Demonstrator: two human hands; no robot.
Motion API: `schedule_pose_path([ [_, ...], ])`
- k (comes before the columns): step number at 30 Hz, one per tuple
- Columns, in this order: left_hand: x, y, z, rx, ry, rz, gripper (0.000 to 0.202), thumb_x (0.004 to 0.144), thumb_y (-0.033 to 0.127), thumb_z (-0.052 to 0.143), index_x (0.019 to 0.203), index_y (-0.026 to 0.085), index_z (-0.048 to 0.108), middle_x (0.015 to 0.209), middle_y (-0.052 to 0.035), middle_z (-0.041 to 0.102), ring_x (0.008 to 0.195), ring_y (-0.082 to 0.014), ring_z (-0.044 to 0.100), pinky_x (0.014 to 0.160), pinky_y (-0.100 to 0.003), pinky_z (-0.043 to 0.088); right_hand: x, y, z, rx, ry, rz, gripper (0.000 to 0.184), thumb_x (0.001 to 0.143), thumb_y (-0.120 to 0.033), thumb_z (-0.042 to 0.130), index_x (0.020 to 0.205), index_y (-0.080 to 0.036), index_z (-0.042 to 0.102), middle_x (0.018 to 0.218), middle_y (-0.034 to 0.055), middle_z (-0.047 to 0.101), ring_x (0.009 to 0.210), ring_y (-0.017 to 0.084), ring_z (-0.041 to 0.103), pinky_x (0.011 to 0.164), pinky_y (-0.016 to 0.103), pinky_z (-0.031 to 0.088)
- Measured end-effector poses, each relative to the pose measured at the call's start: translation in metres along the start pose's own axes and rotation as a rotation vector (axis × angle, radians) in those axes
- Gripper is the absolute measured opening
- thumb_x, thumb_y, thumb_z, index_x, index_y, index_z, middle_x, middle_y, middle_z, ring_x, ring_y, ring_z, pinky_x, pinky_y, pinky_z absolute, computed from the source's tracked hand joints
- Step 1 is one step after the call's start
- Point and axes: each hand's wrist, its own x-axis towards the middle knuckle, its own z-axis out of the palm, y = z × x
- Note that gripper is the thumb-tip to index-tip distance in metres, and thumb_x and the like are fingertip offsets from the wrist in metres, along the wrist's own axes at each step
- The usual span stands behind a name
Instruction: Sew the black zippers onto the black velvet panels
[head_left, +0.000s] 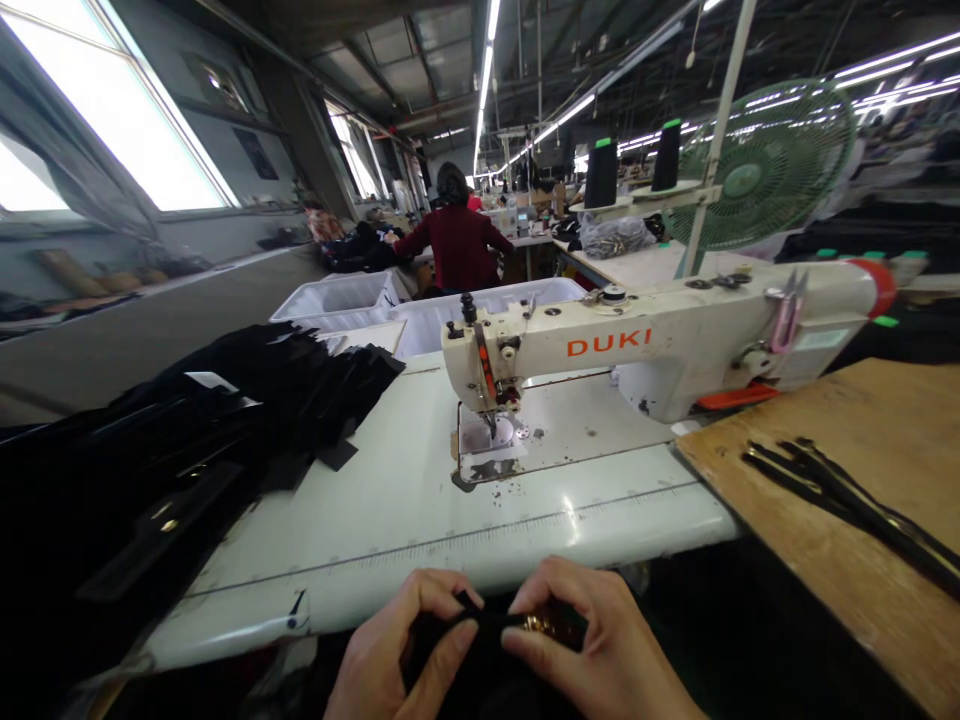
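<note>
Below the front edge of the sewing table, my left hand (416, 645) pinches a small end of black strip (469, 601) between thumb and fingers. Close by on the right, my right hand (592, 640) is closed on a black piece with shiny gold-coloured metal (538, 624); its exact kind is partly hidden by the fingers. The two hands' fingertips point at each other with a narrow gap between them. Beyond them stands a white sewing machine (555, 345), its needle area (493, 428) with no cloth under it.
A large heap of black fabric pieces (225, 400) covers the table's left side. At right, black strips with gold-coloured metal (840, 480) lie on a wooden board (720, 430). White bins (495, 298), a seated person (456, 240), thread cones (601, 175) and a green fan (757, 165) are behind.
</note>
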Motion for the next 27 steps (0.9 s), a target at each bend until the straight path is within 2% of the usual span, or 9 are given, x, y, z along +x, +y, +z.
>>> schedule_pose_path([
  [4, 0.001, 0.0019, -0.0011, -0.035, 0.042, -0.044, 0.011, 0.092, 0.025, 0.059, 0.081, 0.023, 0.06, 0.089, -0.001, 0.07, 0.089, -0.0166, 0.069, 0.08, -0.021, 0.054, 0.0008, 0.0033, 0.0012, -0.044, -0.004, -0.036, 0.016, 0.082, -0.031, 0.068, 0.073, -0.02, 0.061, 0.066, -0.003, 0.061, 0.06, 0.012, 0.057, 0.057, 0.021, 0.04],
  [11, 0.0012, 0.003, 0.0013, -0.04, 0.064, -0.042, 0.014, 0.092, 0.026, 0.06, 0.079, 0.022, 0.06, 0.088, -0.002, 0.07, 0.086, -0.0172, 0.069, 0.078, -0.022, 0.054, 0.0015, 0.0031, 0.0016, -0.079, 0.001, -0.054, 0.015, 0.079, -0.029, 0.066, 0.07, -0.02, 0.059, 0.062, -0.0031, 0.06, 0.056, 0.012, 0.056, 0.054, 0.021, 0.04],
  [16, -0.0028, -0.0014, 0.007, -0.086, 0.153, -0.064, 0.018, 0.089, 0.028, 0.064, 0.074, 0.021, 0.058, 0.083, -0.0017, 0.069, 0.082, -0.0172, 0.07, 0.075, -0.022, 0.055, 0.0003, 0.0029, 0.0012, -0.103, 0.006, -0.06, 0.012, 0.079, -0.026, 0.066, 0.07, -0.021, 0.059, 0.063, -0.0031, 0.061, 0.056, 0.012, 0.057, 0.054, 0.02, 0.04],
  [19, -0.0042, -0.0045, 0.0083, -0.111, 0.188, -0.104, 0.012, 0.087, 0.027, 0.068, 0.079, 0.022, 0.059, 0.082, -0.0006, 0.07, 0.079, -0.0173, 0.071, 0.072, -0.021, 0.056, -0.0008, 0.0018, 0.0014, -0.103, 0.01, -0.07, 0.014, 0.08, -0.028, 0.065, 0.07, -0.021, 0.059, 0.063, -0.0032, 0.06, 0.056, 0.012, 0.057, 0.054, 0.02, 0.04],
  [22, -0.005, -0.0054, 0.0077, -0.113, 0.183, -0.12, 0.008, 0.088, 0.028, 0.067, 0.084, 0.022, 0.064, 0.081, -0.0002, 0.071, 0.078, -0.0174, 0.071, 0.072, -0.02, 0.056, -0.0021, -0.0001, 0.0007, -0.098, 0.013, -0.078, 0.015, 0.082, -0.028, 0.064, 0.07, -0.02, 0.058, 0.063, -0.0031, 0.06, 0.056, 0.012, 0.056, 0.054, 0.021, 0.04],
  [27, -0.0061, -0.0045, 0.0059, -0.099, 0.157, -0.1, 0.012, 0.089, 0.032, 0.067, 0.082, 0.022, 0.068, 0.085, -0.0012, 0.073, 0.081, -0.0174, 0.072, 0.075, -0.018, 0.057, -0.0052, -0.0012, 0.0002, -0.076, 0.002, -0.023, 0.012, 0.08, -0.024, 0.067, 0.072, -0.02, 0.059, 0.065, -0.0041, 0.059, 0.06, 0.011, 0.055, 0.057, 0.021, 0.039],
])
